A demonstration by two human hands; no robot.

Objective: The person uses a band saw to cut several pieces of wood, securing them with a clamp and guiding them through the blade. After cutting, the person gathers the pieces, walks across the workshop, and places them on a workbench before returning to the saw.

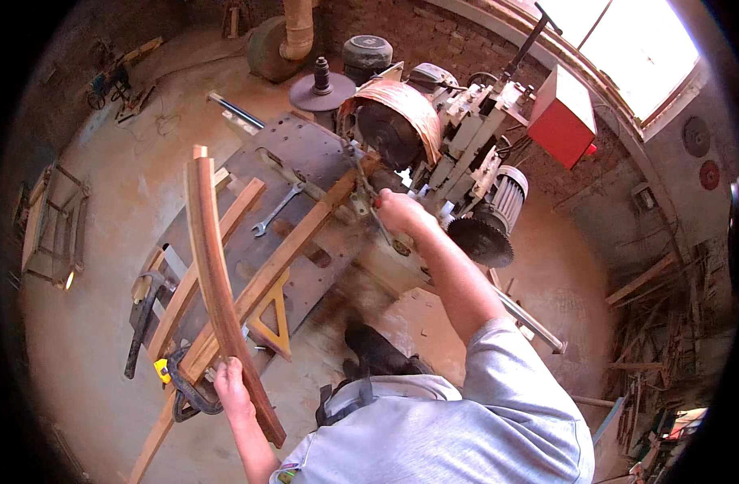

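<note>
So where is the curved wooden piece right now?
In the head view, lower left: the left hand holds the curved wooden piece over the machine table, beside the clamp.

The curved slat [218, 274] is wood, smooth and reddish-brown with a slight sheen, lighter along one edge. The straight battens [285, 254] on the worktop [305, 149] are paler raw wood, matt. The worktop itself is dark metal, dull and dusted with sawdust. A spanner [274, 211] lying on it is bare steel, faintly shiny. The clamp [188, 391] is black metal with a yellow plastic part. The saw blade [480, 240] is dark toothed steel; the guard [401, 105] above looks like dusty, coppery sheet metal. The box [561, 117] is glossy red. The floor [103, 266] is rough, powdery and sawdust-coated. The wall [434, 36] is coarse brick. The shirt [466, 419] is soft grey cloth.
</note>
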